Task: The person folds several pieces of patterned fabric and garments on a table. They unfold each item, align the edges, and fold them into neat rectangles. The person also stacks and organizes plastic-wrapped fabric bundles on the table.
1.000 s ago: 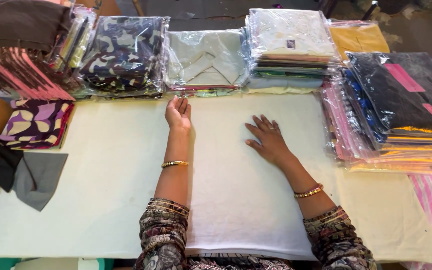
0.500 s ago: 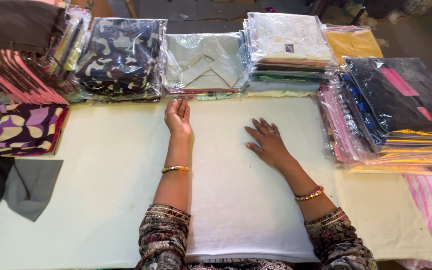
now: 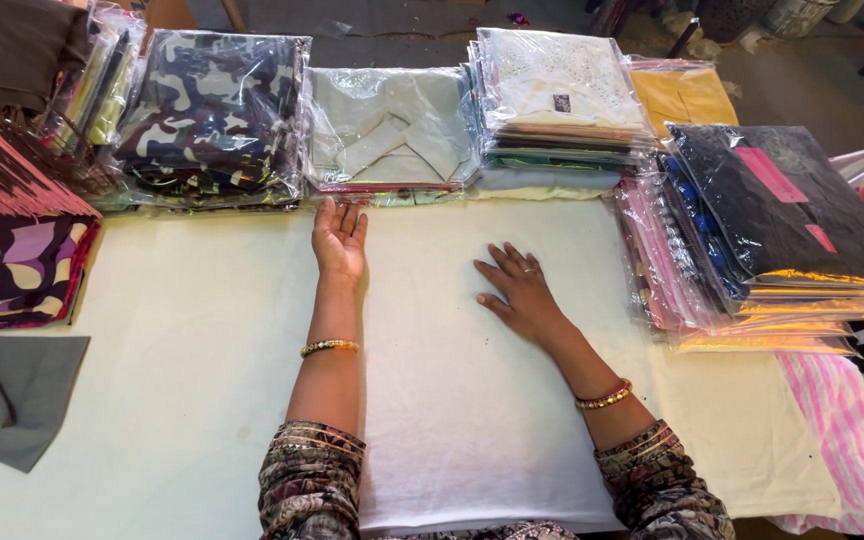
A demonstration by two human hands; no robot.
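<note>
A white folded cloth (image 3: 472, 420) lies flat on the pale table (image 3: 192, 340) in front of me. My left hand (image 3: 340, 242) rests on edge along the cloth's left side, fingers straight and pointing to the far edge. My right hand (image 3: 518, 292) lies palm down on the cloth's upper middle, fingers spread. Neither hand holds anything. Gold bangles circle both wrists.
Stacks of bagged garments line the far edge: camouflage (image 3: 210, 110), pale grey-green (image 3: 387, 130), white (image 3: 555, 95), yellow (image 3: 680, 95). A black-topped stack (image 3: 782, 210) stands at right. Purple patterned fabric (image 3: 12, 270) and grey cloth (image 3: 22, 395) lie at left. Pink striped fabric (image 3: 852, 440) hangs at right.
Both hands stay almost in place on the white cloth. The view has shifted slightly; the left hand sits a little nearer the cloth's far edge.
</note>
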